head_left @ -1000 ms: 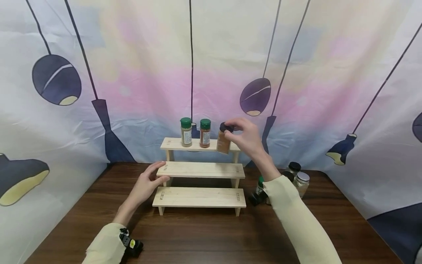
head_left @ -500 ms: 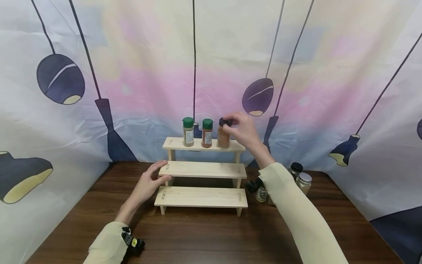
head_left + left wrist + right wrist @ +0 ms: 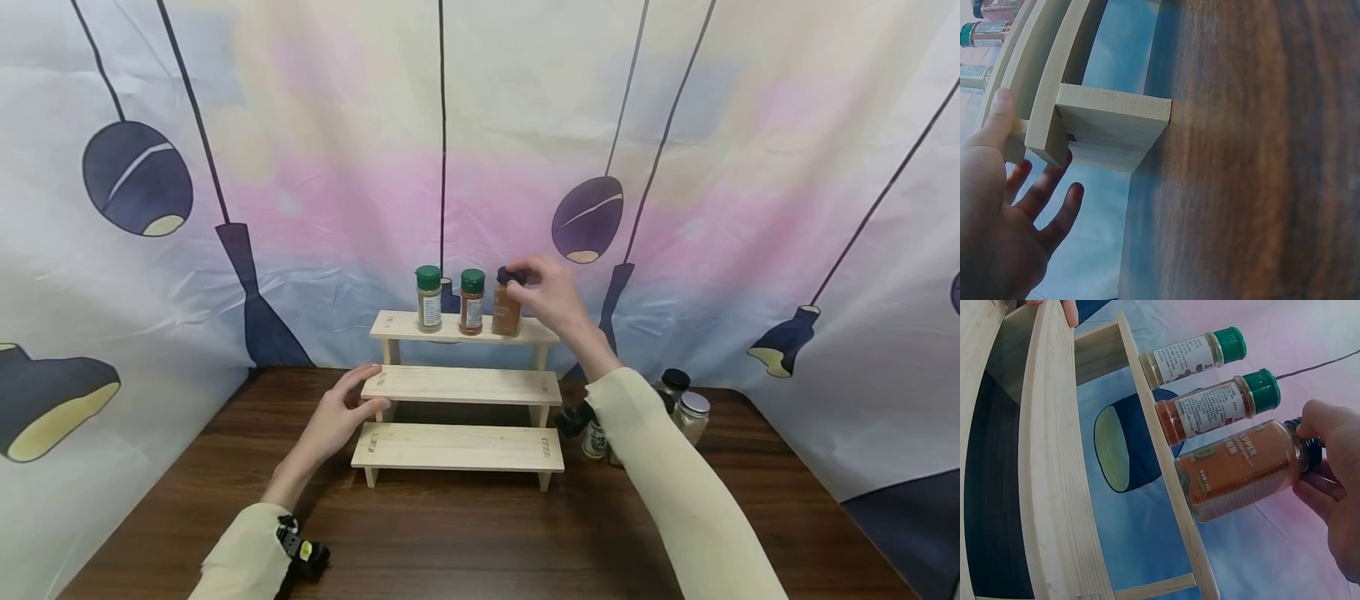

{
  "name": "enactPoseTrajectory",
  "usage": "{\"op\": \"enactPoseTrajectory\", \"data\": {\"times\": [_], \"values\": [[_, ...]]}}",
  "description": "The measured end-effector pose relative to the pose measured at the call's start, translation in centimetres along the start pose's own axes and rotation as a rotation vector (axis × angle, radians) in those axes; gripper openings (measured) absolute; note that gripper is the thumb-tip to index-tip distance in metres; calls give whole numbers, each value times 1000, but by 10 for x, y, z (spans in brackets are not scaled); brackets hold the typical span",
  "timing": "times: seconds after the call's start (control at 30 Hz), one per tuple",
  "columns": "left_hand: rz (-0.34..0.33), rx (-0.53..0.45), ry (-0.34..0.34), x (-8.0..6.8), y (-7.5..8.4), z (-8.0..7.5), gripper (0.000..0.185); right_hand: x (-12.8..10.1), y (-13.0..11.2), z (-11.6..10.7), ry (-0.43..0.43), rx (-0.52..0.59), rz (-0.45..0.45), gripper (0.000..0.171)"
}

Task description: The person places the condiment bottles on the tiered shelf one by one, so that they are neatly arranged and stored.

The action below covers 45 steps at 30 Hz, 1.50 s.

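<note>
Both arms wear long, loose sleeves of pale cream-yellow cloth, the left sleeve (image 3: pixel 243 554) at seven o'clock and the right sleeve (image 3: pixel 675 492) at five o'clock. A small black device with a yellow mark (image 3: pixel 300 557) is strapped at the left cuff. Both hands (image 3: pixel 333 421) are bare, without rings or gloves.

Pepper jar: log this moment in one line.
right hand: grips pepper jar cap | jar: on top shelf | left hand: touches middle shelf

two green-capped spice jars (image 3: pixel 450 300) stand on the top step of the wooden rack; more jars (image 3: pixel 678 404) cluster on the bench (image 3: pixel 465 533) right of that rack, printed curtain (image 3: pixel 300 167) behind.
</note>
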State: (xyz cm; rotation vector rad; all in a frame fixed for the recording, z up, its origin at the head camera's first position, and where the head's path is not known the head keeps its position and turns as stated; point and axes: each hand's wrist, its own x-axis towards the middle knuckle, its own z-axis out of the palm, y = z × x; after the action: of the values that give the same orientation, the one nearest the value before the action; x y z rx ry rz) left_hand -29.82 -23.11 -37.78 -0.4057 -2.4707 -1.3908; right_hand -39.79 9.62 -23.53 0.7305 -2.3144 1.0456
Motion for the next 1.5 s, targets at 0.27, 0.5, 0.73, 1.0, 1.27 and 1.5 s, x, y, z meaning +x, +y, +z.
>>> {"op": "enactPoseTrajectory", "data": {"times": [0.27, 0.5, 0.73, 1.0, 1.27, 1.5], "values": [[-9, 5, -2, 1, -1, 0, 61, 1, 1, -1, -31, 19, -13, 29], [-17, 0, 2, 8, -30, 4, 64, -8, 4, -3, 9, 83, -47, 35], [-8, 8, 2, 6, -20, 2, 62, -20, 0, -8, 68, 17, -126, 31], [17, -7, 6, 12, -44, 6, 64, -37, 5, -10, 103, 3, -147, 31], [15, -7, 11, 12, -45, 5, 64, -59, 13, -6, 119, -10, -104, 30], [16, -4, 9, 9, -31, 6, 63, -74, 17, -6, 147, -3, -90, 29]]}}
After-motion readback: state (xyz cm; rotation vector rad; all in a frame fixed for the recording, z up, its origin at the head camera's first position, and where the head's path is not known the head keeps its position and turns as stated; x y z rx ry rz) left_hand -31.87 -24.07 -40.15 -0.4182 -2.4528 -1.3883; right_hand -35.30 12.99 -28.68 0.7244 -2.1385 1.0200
